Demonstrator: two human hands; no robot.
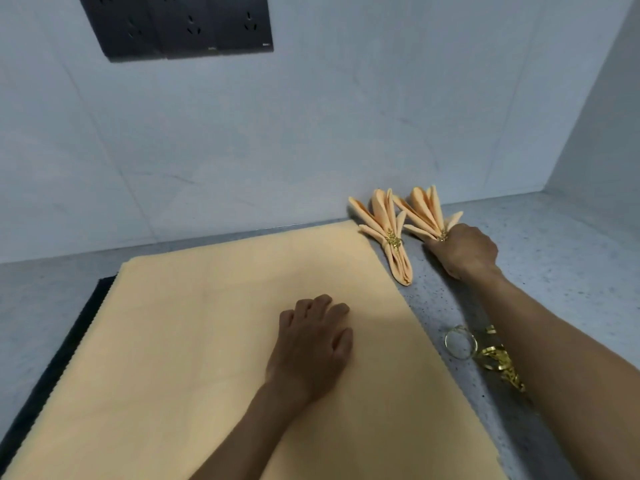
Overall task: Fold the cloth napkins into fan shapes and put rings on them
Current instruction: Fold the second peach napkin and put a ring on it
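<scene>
A large peach cloth napkin [214,341] lies flat and unfolded on the counter. My left hand [311,344] rests on it, fingers loosely bent, holding nothing. At the back right lie two fan-folded peach napkins. The left fan [384,223] carries a gold ring [394,241] around its middle. My right hand [464,251] grips the lower end of the right fan [424,209] at its gold ring [442,235], hiding the stem. Loose gold rings [460,341] lie on the counter beside my right forearm, partly hidden by it.
The grey speckled counter [561,244] meets a pale wall at the back and another on the right. A dark mat [69,344] shows under the flat napkin's left edge. A black socket panel [176,26] sits high on the back wall.
</scene>
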